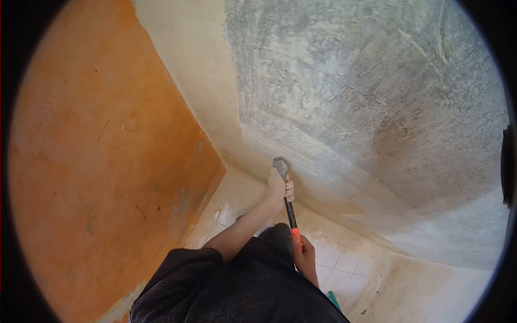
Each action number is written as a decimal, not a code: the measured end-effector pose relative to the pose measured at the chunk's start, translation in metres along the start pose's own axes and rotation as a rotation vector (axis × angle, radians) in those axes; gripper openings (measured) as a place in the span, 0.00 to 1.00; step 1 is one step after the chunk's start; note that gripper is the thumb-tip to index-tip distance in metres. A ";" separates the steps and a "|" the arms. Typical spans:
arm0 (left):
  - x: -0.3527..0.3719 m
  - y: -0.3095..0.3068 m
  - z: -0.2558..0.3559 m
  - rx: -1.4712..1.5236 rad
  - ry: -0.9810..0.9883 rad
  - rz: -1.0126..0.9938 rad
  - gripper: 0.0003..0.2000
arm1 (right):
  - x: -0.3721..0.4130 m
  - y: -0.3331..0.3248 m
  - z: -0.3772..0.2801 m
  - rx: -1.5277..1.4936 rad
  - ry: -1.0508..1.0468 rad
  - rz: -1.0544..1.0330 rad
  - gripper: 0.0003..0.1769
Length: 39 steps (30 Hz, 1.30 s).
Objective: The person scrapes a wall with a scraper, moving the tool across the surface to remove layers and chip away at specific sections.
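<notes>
A long-handled scraper with a dark shaft, an orange-red grip and a grey metal head slants up from my body toward the wall. My left hand is closed around it just below the head, its fingers dusty and pale. Lower down, my right hand wraps the orange-red grip. The scraper's head is at the cream lower strip of the plastered wall, whose larger area shows rough grey. Whether the blade edge touches the surface is hard to tell.
An orange wall meets the plastered wall in a corner on the left. Dusty white floor tiles lie below, with pale debris along the wall's foot. A green object shows partly beside my right side. A dark object stands at the right edge.
</notes>
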State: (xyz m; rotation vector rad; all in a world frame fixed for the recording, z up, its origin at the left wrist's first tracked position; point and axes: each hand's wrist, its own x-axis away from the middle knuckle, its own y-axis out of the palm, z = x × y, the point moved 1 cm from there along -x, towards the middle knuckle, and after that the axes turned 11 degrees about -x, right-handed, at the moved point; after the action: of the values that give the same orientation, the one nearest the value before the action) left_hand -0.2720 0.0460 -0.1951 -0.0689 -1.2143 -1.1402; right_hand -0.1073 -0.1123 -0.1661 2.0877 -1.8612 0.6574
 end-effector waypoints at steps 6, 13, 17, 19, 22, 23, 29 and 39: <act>0.001 -0.016 0.017 -0.125 -0.016 -0.047 0.21 | 0.001 0.051 0.004 0.126 -0.071 0.156 0.22; 0.005 0.002 0.004 -0.085 -0.070 0.036 0.21 | 0.006 0.026 -0.005 0.054 0.003 0.171 0.30; -0.005 -0.013 0.015 -0.021 -0.039 -0.008 0.21 | 0.003 0.029 -0.023 0.140 0.056 0.148 0.25; -0.007 -0.011 0.009 -0.023 -0.031 -0.002 0.21 | 0.002 0.027 -0.022 0.156 0.035 0.144 0.25; 0.005 0.006 -0.002 -0.056 -0.057 0.008 0.21 | 0.007 0.016 -0.011 0.128 0.019 0.141 0.25; 0.010 0.013 -0.004 -0.078 -0.092 0.010 0.21 | 0.009 0.011 -0.009 0.149 0.054 0.143 0.25; -0.002 -0.006 0.014 -0.052 -0.014 0.052 0.20 | -0.006 0.017 -0.025 0.197 -0.015 0.119 0.23; -0.010 -0.012 0.010 0.006 -0.031 0.055 0.20 | -0.012 0.016 -0.023 0.177 -0.090 0.139 0.22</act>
State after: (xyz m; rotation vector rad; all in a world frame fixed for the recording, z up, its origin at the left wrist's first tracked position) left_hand -0.2863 0.0528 -0.2046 -0.1154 -1.2363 -1.0906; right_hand -0.1274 -0.0928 -0.1540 2.1417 -2.0816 0.8009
